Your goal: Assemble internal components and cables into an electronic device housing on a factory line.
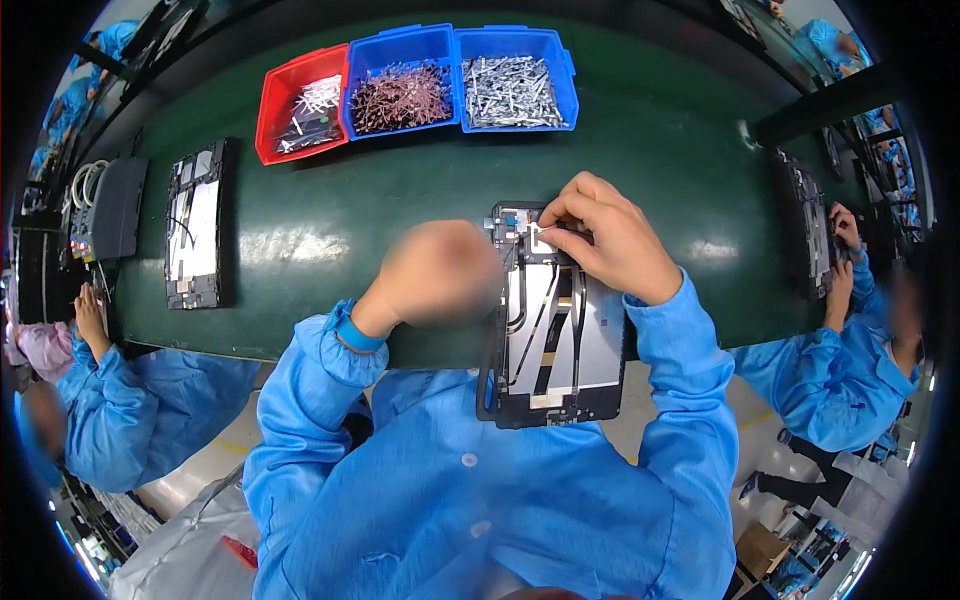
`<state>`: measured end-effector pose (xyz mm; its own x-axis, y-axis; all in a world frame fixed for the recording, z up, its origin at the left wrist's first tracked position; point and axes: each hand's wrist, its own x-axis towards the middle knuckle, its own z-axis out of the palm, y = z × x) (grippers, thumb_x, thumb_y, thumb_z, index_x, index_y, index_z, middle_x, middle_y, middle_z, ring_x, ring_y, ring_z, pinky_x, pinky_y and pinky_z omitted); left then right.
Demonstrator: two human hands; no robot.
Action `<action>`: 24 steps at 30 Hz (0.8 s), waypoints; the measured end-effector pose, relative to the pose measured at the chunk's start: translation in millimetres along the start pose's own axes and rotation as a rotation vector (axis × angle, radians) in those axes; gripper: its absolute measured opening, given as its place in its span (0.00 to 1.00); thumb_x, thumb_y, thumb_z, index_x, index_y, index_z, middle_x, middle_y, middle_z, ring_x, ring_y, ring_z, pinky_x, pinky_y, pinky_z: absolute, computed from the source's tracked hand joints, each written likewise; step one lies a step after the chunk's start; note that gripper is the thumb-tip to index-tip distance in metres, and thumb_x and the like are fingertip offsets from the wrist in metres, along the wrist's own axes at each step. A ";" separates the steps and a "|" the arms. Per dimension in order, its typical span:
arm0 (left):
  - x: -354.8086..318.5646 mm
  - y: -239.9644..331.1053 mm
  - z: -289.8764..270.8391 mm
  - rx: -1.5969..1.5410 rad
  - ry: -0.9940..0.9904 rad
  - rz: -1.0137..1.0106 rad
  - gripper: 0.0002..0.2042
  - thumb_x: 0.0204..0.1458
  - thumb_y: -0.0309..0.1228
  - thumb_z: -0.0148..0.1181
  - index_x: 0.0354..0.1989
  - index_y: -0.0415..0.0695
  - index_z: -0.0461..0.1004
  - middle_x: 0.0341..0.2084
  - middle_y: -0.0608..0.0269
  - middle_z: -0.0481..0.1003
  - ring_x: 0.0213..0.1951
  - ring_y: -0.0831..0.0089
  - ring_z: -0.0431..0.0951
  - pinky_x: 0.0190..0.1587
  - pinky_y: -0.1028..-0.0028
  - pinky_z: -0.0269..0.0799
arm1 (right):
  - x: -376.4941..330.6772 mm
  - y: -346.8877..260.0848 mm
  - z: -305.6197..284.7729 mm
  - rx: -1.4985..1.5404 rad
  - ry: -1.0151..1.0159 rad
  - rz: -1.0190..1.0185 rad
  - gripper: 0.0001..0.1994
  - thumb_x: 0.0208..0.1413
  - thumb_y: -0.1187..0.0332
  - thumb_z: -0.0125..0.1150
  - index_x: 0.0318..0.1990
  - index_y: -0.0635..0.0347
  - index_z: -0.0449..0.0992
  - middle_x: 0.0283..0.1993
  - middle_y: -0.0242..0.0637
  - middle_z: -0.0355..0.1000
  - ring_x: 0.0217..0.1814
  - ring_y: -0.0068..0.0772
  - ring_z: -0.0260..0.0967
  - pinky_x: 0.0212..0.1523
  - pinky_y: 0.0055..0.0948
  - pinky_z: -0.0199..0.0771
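Now, the right hand [618, 240] has thumb and forefinger close together, over the far end of the opened device [558, 325], which runs lengthwise back from those fingertips toward the torso — the left hand [440, 272], blurred, is by its left edge; what either pinches I cannot tell — and beyond the fingers sit blue bins [510, 42]

- Smock [430, 500], closer to the body than the grip: bright blue, thin creased cloth with a slight sheen.
- 2 pale round buttons [469, 460] on its front, nearer the body than the grip, 1 above the other.
- Left sleeve [305, 400], behind the left hand [445, 270]: the same blue, loose and wrinkled, with a gathered cuff.
- 1 smooth blue wristband [358, 332], between that hand and its cuff.
- Right sleeve [690, 385], behind the right hand [620, 245]: matching blue, full and rumpled.
- Right hand bare; left hand blurred.
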<state>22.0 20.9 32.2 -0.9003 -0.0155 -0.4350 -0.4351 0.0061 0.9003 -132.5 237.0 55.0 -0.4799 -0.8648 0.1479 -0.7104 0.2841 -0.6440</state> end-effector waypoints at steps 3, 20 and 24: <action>1.3 -0.7 -0.6 0.018 0.004 -0.007 0.08 0.61 0.25 0.68 0.42 0.36 0.76 0.32 0.63 0.79 0.25 0.80 0.81 0.21 0.80 0.73 | 2.4 -0.6 0.3 -0.082 -0.042 -0.010 0.05 0.59 0.69 0.68 0.37 0.60 0.79 0.39 0.39 0.70 0.45 0.44 0.72 0.44 0.42 0.74; -1.3 8.9 2.5 0.124 -0.020 -0.069 0.08 0.58 0.25 0.70 0.38 0.39 0.75 0.30 0.69 0.78 0.25 0.83 0.79 0.21 0.80 0.71 | -7.4 8.8 8.6 -0.065 0.018 -0.112 0.07 0.61 0.74 0.66 0.38 0.62 0.72 0.41 0.42 0.69 0.46 0.49 0.69 0.46 0.44 0.72; 2.2 11.3 4.6 0.167 -0.013 -0.088 0.09 0.57 0.25 0.70 0.37 0.40 0.74 0.29 0.68 0.78 0.25 0.81 0.80 0.20 0.80 0.71 | -6.5 8.7 9.2 -0.072 0.041 -0.115 0.07 0.60 0.73 0.67 0.38 0.62 0.73 0.41 0.42 0.70 0.45 0.49 0.70 0.45 0.44 0.73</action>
<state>15.0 25.5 41.3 -0.8580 -0.0108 -0.5135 -0.5075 0.1717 0.8444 -130.8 241.3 41.5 -0.4130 -0.8761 0.2487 -0.7962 0.2147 -0.5657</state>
